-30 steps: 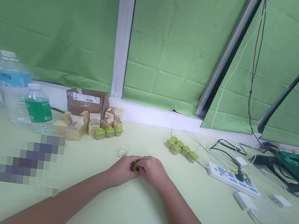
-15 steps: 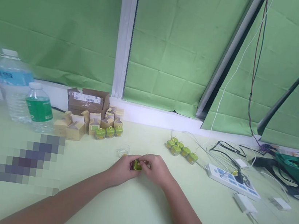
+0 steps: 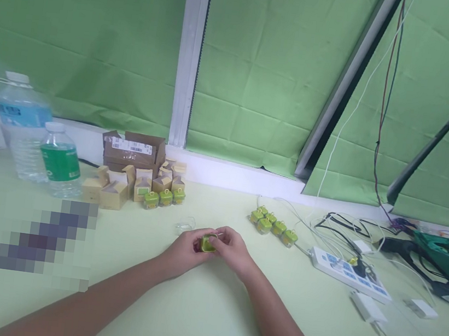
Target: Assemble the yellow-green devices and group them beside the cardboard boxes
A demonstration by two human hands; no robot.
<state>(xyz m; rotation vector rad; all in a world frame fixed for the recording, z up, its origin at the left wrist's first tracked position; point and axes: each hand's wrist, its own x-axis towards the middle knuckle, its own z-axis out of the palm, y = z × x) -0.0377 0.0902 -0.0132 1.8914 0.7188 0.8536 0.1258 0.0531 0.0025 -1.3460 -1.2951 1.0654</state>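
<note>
Both hands meet over the middle of the table. My left hand is closed around the side of a small green-topped box. My right hand grips the same box from the other side, thumb on its green top. Fingers hide much of its sides. Just behind my left hand lies a small clear plastic piece. Further off to the right stand several like boxes with green lids and loop handles, and 3 more stand at the back left.
Small open cardboard boxes and a larger brown carton stand at the back left, beside two water bottles. On the right lie a white power strip, an adapter and tangled cables. A blurred-out patch covers something at left.
My right hand has shifted slightly, its thumb now lying on the box's green top. More of that top shows between my hands. The other things stay put.
</note>
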